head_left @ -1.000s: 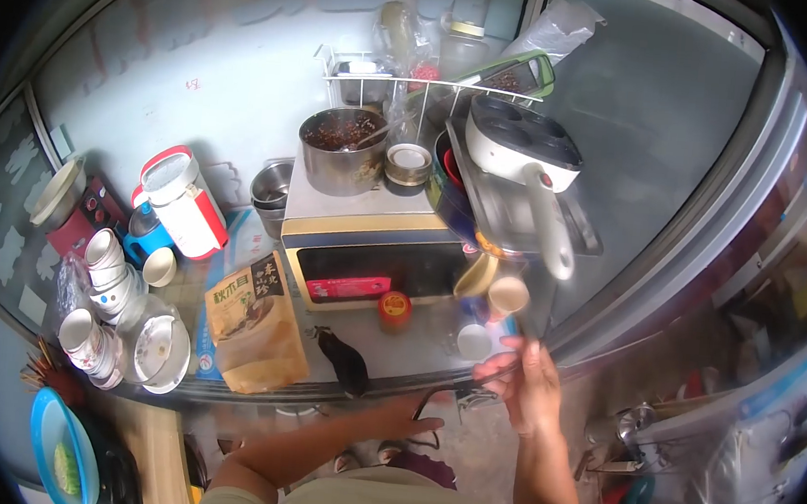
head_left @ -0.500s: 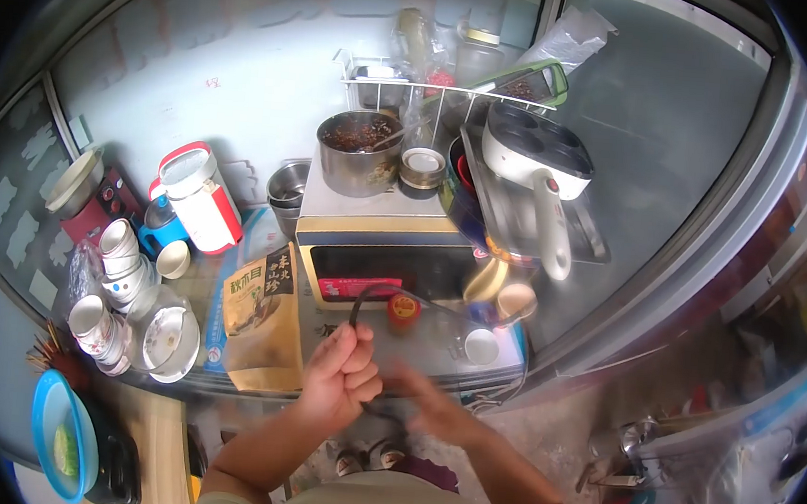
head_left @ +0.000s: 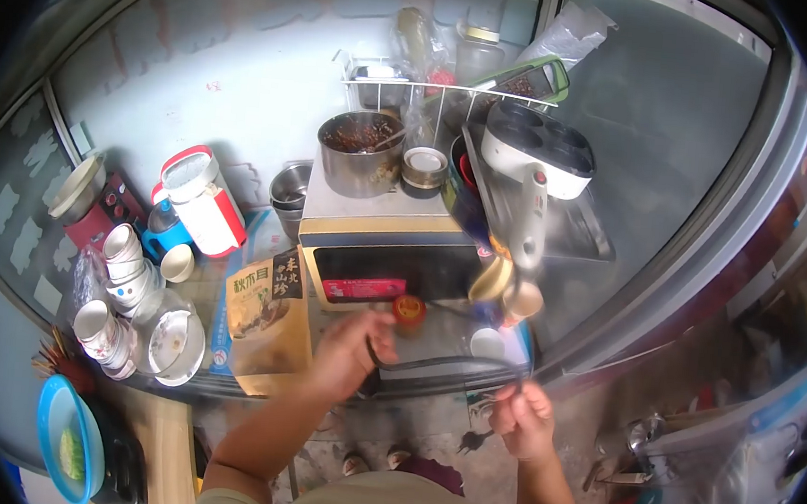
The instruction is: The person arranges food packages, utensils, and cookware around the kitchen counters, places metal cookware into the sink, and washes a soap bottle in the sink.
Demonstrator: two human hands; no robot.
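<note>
A dark power cord (head_left: 452,362) stretches in loops between my two hands, in front of the counter edge. My left hand (head_left: 356,345) is closed around its left end. My right hand (head_left: 523,421) pinches it at the right, and a black plug (head_left: 476,441) hangs beside this hand, above the floor. A white electric pan (head_left: 536,158) with round dark wells rests on a metal tray (head_left: 586,219); its handle points down toward the cord. Just beyond my left hand is a red-lidded jar (head_left: 408,313). Near the right hand are a white cup (head_left: 487,344) and a beige cup (head_left: 521,304).
A microwave-like oven (head_left: 396,228) carries a steel pot (head_left: 362,154) of dark red food. Left of it stand a brown food pouch (head_left: 270,327), stacked bowls (head_left: 122,277), a red-and-white appliance (head_left: 204,200) and a blue basin (head_left: 52,438). A wire rack (head_left: 449,90) stands behind.
My right hand has moved right and down, drawing the cord out sideways. My left hand has dropped slightly. The pan's handle has swung left, and the plug has come into view.
</note>
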